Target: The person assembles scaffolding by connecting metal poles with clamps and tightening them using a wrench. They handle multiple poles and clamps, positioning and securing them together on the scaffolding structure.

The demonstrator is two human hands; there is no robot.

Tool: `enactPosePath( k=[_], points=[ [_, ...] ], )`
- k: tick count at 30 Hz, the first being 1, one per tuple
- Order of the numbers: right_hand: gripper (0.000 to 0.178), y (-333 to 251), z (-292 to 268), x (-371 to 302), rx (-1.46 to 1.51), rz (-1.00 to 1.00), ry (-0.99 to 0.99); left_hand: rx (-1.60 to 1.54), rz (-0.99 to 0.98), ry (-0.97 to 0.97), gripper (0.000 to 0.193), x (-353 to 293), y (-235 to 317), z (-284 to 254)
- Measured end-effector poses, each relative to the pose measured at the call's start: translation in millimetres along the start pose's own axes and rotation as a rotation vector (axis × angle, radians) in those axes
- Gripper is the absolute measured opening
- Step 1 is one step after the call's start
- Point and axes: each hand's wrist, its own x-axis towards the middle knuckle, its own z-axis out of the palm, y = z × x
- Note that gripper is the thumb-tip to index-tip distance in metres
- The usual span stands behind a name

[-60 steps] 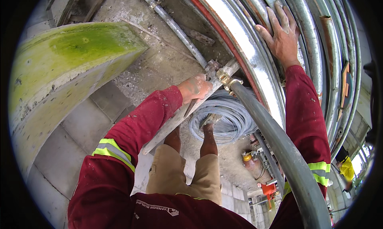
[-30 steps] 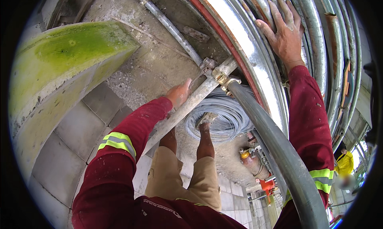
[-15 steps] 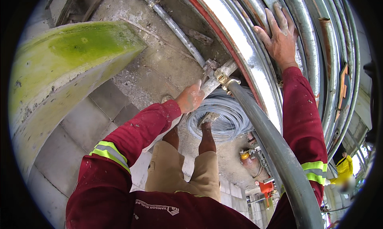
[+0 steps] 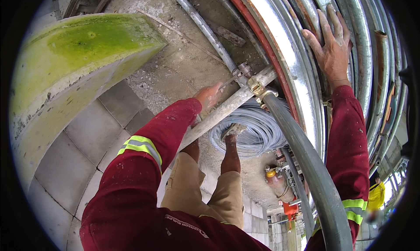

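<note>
My left hand (image 4: pixel 210 95) is closed around the end of a slim metal wrench (image 4: pixel 230 79). The wrench reaches to a coupler (image 4: pixel 244 70) where scaffold tubes cross. A whitish, cement-splashed tube (image 4: pixel 218 116) runs diagonally beneath my left forearm. Beside that joint, a brass-coloured clamp (image 4: pixel 259 87) joins it to a thick grey tube (image 4: pixel 302 150) that comes down towards me. On the right, my right hand (image 4: pixel 334 54) lies with fingers spread against a stack of metal pipes (image 4: pixel 359 41) and holds nothing. My left fingertips are partly hidden.
A coil of grey wire (image 4: pixel 249 128) lies on the floor around my foot. At left stands a curved, green-stained concrete form (image 4: pixel 87 45). A gas cylinder (image 4: pixel 275 181) is below the grey tube. Someone in yellow (image 4: pixel 376 196) is far right.
My left hand has swung the wrench away from the whitish tube, to its far left side. My right hand stays spread on the pipes. The whole view has shifted slightly.
</note>
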Motion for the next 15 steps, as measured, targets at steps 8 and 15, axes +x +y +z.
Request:
enactPosePath(
  k=[8,15],
  points=[
    [0.071,-0.9,-5.9,1.9,0.033,-0.013,0.023,0.033,0.083,-0.471,0.054,-28.9,65.6,-51.8],
    [0.072,-1.0,-5.4,-0.6,0.058,0.000,0.008,-0.123,-0.131,-0.566,0.056,-22.7,80.6,-55.5]
  ],
)
